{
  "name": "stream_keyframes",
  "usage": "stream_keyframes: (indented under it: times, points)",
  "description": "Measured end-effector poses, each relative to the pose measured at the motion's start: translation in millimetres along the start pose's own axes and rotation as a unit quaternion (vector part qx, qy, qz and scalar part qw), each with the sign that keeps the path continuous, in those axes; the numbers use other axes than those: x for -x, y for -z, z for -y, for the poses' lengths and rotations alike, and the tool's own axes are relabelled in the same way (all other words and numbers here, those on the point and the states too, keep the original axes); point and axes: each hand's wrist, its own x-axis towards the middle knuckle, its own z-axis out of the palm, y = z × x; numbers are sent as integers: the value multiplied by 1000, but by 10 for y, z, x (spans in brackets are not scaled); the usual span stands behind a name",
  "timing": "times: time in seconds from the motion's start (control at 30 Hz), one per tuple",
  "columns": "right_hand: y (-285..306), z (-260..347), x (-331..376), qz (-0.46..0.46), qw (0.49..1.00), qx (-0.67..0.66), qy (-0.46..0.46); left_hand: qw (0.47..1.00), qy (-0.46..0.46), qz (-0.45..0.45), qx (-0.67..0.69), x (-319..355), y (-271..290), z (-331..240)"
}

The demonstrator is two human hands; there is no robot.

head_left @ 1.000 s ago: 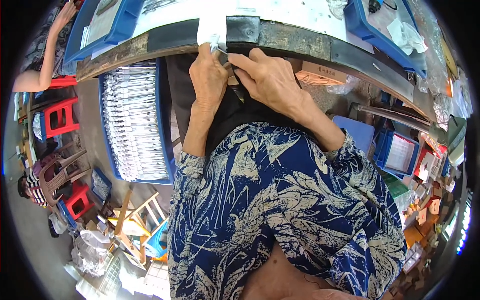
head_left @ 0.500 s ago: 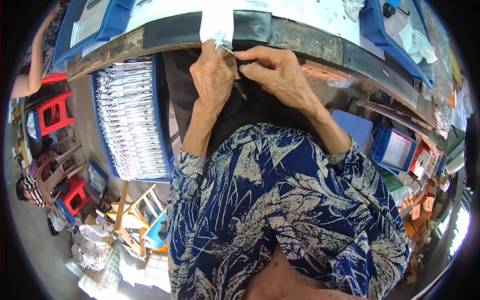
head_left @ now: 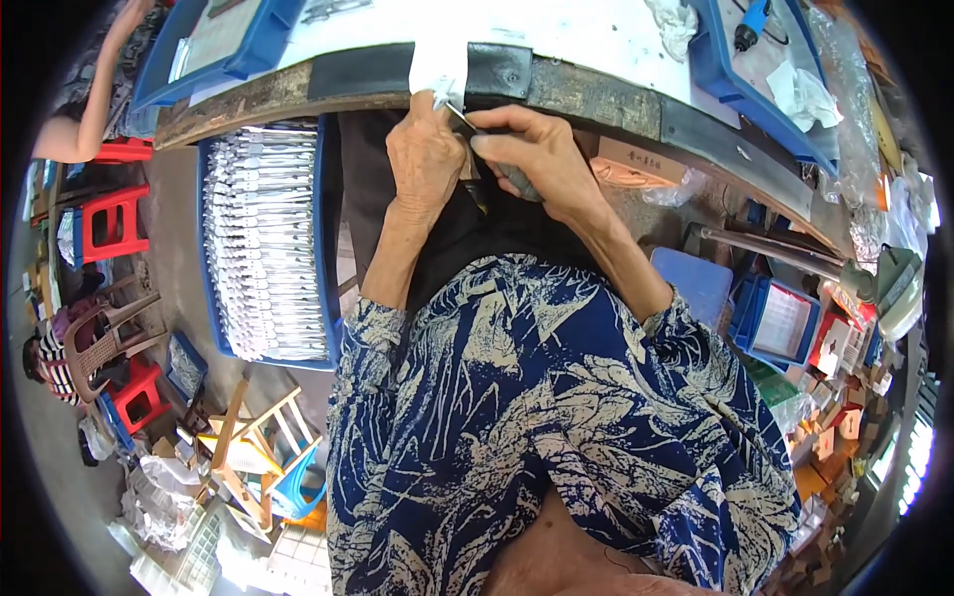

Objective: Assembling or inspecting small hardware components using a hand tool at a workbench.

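Note:
At the table's front edge my left hand (head_left: 425, 159) pinches a small silvery metal piece (head_left: 443, 97) against a white strip (head_left: 439, 65) that hangs over the edge. My right hand (head_left: 547, 164), close beside it, is closed around a thin, dark, blade-like tool (head_left: 459, 120). A greyish part, seemingly its handle, shows under the right palm. The tool's tip lies close to the metal piece; whether they touch I cannot tell. My fingers partly cover both things.
A blue crate (head_left: 331, 298) of stacked slim metal pieces stands left of my legs. Blue trays (head_left: 260, 55) sit on the worn wooden table edge (head_left: 596, 94), the right one near a blue-handled tool (head_left: 752, 25). Red stools (head_left: 114, 223) and another person's arm (head_left: 99, 89) are at left.
My right hand has turned and moved slightly left, so the dark tool now shows between my hands. My left hand keeps its pinch at the table edge. The view has shifted slightly.

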Motion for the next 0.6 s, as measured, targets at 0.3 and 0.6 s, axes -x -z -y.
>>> stream_keyframes:
  times: [0.3,0.6]
  points:
    - [159,4,-25,14,996,48,71,990,93,20,107,2,125,-99]
    - [109,13,84,-32,997,34,66,985,101,14,137,130,293,-61]
